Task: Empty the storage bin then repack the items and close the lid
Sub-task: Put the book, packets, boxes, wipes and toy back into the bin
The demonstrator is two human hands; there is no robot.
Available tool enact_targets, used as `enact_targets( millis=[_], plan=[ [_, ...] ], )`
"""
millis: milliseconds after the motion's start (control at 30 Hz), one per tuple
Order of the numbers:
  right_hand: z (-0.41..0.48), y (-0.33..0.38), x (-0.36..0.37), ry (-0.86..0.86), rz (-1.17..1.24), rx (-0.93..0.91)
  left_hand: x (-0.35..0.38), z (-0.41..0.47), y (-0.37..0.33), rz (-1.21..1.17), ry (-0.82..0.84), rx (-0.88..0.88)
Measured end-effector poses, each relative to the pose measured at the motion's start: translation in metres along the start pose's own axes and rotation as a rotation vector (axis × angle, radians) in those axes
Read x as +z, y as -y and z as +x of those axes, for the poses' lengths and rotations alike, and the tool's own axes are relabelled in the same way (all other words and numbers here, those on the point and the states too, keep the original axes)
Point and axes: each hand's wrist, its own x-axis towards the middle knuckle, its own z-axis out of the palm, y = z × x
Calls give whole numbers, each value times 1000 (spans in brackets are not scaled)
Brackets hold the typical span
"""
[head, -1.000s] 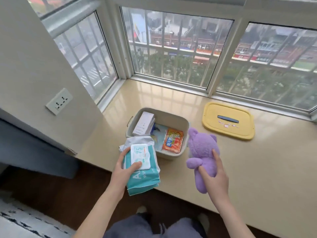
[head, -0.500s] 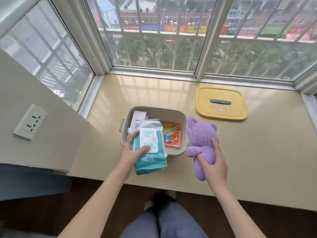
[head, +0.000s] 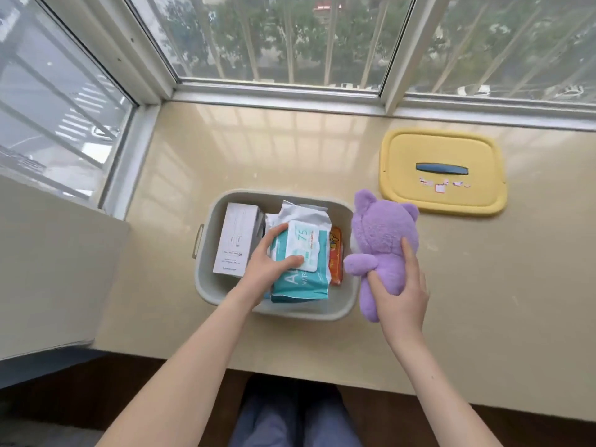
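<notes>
The left hand [head: 264, 269] grips the teal-and-white soft pack of wet wipes [head: 304, 282], thumb on its flap, over the inside of the grey plastic storage bin [head: 206, 279]. The right hand [head: 403, 295] holds the purple plush bear [head: 383, 233] at the bin's right rim. A white carton [head: 237, 240] and an orange packet [head: 335, 259] lie inside. The yellow rectangular lid [head: 442, 150] lies apart on the beige sill [head: 258, 150].
</notes>
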Motion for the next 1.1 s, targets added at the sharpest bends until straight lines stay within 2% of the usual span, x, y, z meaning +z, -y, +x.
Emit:
enact_targets(
  millis=[200,400,867,1100],
  plan=[
    [19,-6,13,-46,-25,-85,3,35,28,-41,43,-99],
    [23,-19,15,-69,-24,-97,-1,53,45,-78,69,-119],
    [18,-17,21,-112,-132,-215,-7,49,54,52,60,3],
    [15,-19,22,-113,-132,-205,-5,46,61,84,53,37]
  ],
)
